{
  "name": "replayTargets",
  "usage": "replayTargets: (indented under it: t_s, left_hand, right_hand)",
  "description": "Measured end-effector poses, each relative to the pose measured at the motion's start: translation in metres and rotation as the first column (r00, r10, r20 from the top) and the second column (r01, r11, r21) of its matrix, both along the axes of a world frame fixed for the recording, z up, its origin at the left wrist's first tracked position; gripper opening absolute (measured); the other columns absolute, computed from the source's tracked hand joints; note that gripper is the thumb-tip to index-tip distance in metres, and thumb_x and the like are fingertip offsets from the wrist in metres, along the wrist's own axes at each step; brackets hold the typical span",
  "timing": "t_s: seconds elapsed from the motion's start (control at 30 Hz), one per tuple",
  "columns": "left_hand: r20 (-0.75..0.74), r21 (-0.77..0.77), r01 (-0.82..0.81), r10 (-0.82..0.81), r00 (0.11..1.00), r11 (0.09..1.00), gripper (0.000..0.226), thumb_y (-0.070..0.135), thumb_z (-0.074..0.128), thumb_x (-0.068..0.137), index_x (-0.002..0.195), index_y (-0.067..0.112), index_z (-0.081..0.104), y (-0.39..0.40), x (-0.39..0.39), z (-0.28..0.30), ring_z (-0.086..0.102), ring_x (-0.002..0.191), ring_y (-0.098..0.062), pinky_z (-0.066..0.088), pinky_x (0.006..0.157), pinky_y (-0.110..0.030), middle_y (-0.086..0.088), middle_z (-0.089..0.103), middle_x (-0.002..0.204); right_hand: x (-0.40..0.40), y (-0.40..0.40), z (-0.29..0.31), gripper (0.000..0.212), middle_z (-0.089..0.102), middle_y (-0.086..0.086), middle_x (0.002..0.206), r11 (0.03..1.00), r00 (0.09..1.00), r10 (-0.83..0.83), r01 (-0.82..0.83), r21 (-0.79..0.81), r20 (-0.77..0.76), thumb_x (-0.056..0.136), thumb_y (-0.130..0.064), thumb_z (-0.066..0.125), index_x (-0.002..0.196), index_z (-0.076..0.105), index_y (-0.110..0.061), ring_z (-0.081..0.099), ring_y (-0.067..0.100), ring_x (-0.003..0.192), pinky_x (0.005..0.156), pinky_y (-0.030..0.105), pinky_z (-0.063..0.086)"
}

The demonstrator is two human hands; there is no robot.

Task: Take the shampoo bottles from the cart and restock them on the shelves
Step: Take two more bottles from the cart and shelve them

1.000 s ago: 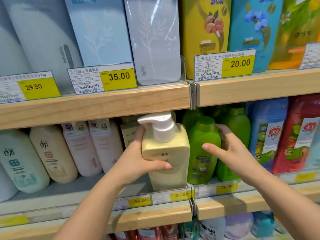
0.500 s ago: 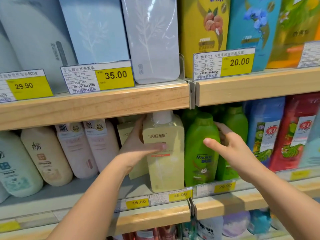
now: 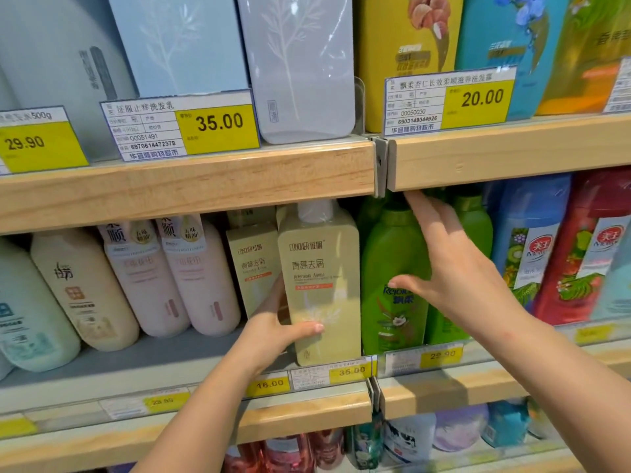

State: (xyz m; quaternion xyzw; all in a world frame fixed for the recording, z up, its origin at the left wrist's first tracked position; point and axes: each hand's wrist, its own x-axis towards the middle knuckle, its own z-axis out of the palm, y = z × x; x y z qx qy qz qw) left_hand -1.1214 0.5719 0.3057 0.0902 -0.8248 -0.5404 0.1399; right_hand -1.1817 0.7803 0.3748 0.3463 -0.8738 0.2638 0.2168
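Nearest, at 6 o'clock: two bare forearms reach up from the bottom edge toward the middle shelf [image 3: 191,367], whose front rail carries price tags, one reading 35.00 [image 3: 351,372] directly below the bottle being placed.
Left hand [image 3: 273,332]: thumb curled across the lower front of the yellow shampoo bottle [image 3: 321,285], the other fingers wrapped behind its left side; a low grip, likely so the hand can slide and square the bottle on the shelf.
Right hand [image 3: 454,278]: fingers straight and spread, holding nothing; the palm lies flat against the green Rejoice bottle [image 3: 392,288] at 3 o'clock of the yellow one, seemingly keeping that row back and upright while the newcomer settles.
Yellow shampoo bottle, place: upright at the front edge of the middle shelf, centre of view, touching the green bottle on its right.
Yellow shampoo bottle, look: pale yellow, flat-fronted, rounded shoulders, "CONQUER" label with an orange stripe; its white pump top is tucked under the wooden upper shelf [image 3: 187,186].
Behind, at 10 o'clock: a matching yellow carton [image 3: 252,264] just beside it, pink-white bottles [image 3: 177,278] further left.
Far, at 12 o'clock: tall pale blue boxes on the upper shelf.
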Motion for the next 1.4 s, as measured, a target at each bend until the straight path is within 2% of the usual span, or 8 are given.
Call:
replayTargets:
  t_s: [0.1,0.4,0.6,0.73,0.87,1.07,1.2,1.4]
  left_hand:
    - [-0.005,-0.021,-0.027,0.027,1.0,0.999,0.057,0.013,0.073,0.072,0.1,0.049,0.039,0.002,0.001,-0.002,0.053,0.111,-0.015,0.041,0.097,-0.03,0.019,0.057,0.104]
    - [-0.008,-0.004,-0.072,0.072,0.997,0.997,0.06,0.012,0.073,0.072,0.118,0.034,0.043,0.006,0.002,-0.008,0.057,0.11,-0.02,0.044,0.099,-0.04,0.005,0.063,0.112]
    - [-0.004,-0.033,-0.065,0.065,0.998,0.997,0.065,0.01,0.072,0.072,0.125,0.028,0.039,0.007,0.002,-0.008,0.059,0.107,-0.017,0.045,0.099,-0.041,0.009,0.063,0.11]
    - [-0.012,-0.095,-0.083,0.082,0.997,0.992,0.053,0.026,0.075,0.067,0.107,0.041,0.042,0.008,0.003,-0.009,0.061,0.102,-0.014,0.048,0.094,-0.037,0.018,0.062,0.102]
    - [-0.005,-0.101,-0.096,0.096,0.995,0.99,0.064,0.016,0.075,0.07,0.123,0.029,0.042,0.007,0.003,-0.009,0.06,0.105,-0.017,0.047,0.096,-0.04,0.011,0.064,0.106]
    - [-0.012,-0.079,-0.079,0.078,0.997,0.994,0.079,0.028,0.075,0.063,0.131,0.03,0.035,0.006,0.006,-0.009,0.059,0.108,-0.016,0.046,0.098,-0.042,0.007,0.063,0.115]
    - [-0.006,-0.052,-0.02,0.02,1.0,0.998,0.081,0.013,0.074,0.071,0.136,0.03,0.028,0.006,0.007,-0.007,0.057,0.112,-0.016,0.045,0.098,-0.036,0.005,0.06,0.12]
    - [-0.235,-0.204,-0.173,0.123,0.964,0.964,0.072,0.028,0.067,0.079,0.139,0.025,0.027,0.006,0.028,-0.005,0.038,0.127,-0.01,0.031,0.1,-0.023,0.009,0.042,0.134]
  right_hand:
    - [-0.003,-0.001,0.003,0.101,0.014,-0.003,0.148,0.989,0.998,-0.057,0.057,0.14,-0.003,0.072,-0.022,0.074,0.139,0.004,-0.047,0.04,0.026,0.125,0.085,0.039,0.05]
    - [-0.012,0.002,0.006,0.095,0.017,-0.01,0.149,0.997,0.988,0.067,-0.071,0.026,0.136,0.068,-0.011,0.076,0.139,0.018,-0.038,0.043,0.02,0.124,0.098,0.029,0.038]
    - [-0.014,0.0,0.002,0.096,0.012,-0.008,0.152,0.998,0.995,0.028,-0.033,0.06,0.094,0.071,-0.012,0.074,0.141,0.013,-0.038,0.051,0.023,0.117,0.09,0.033,0.045]
    - [-0.015,0.002,-0.001,0.098,0.009,-0.01,0.153,0.998,0.995,0.033,-0.038,0.047,0.095,0.072,-0.012,0.074,0.141,0.01,-0.04,0.051,0.024,0.117,0.09,0.033,0.045]
    - [-0.015,0.001,-0.002,0.101,0.006,-0.011,0.154,0.999,0.995,0.041,-0.044,0.031,0.092,0.072,-0.011,0.074,0.14,0.007,-0.044,0.051,0.025,0.117,0.092,0.034,0.045]
    - [-0.006,0.001,-0.008,0.109,0.002,-0.01,0.155,0.999,0.997,0.044,-0.045,0.003,0.061,0.075,-0.01,0.071,0.114,-0.017,-0.061,0.052,0.031,0.114,0.091,0.043,0.048]
    - [0.005,0.002,-0.016,0.095,0.009,-0.006,0.155,0.998,0.999,0.039,-0.04,-0.057,-0.009,0.078,-0.013,0.069,0.124,-0.004,-0.053,0.037,0.022,0.13,0.092,0.042,0.046]
    - [0.025,0.006,-0.044,0.06,0.042,0.006,0.14,0.985,0.992,-0.074,0.056,-0.166,-0.107,0.081,-0.014,0.065,0.135,0.039,-0.012,0.04,0.01,0.123,0.09,0.021,0.039]
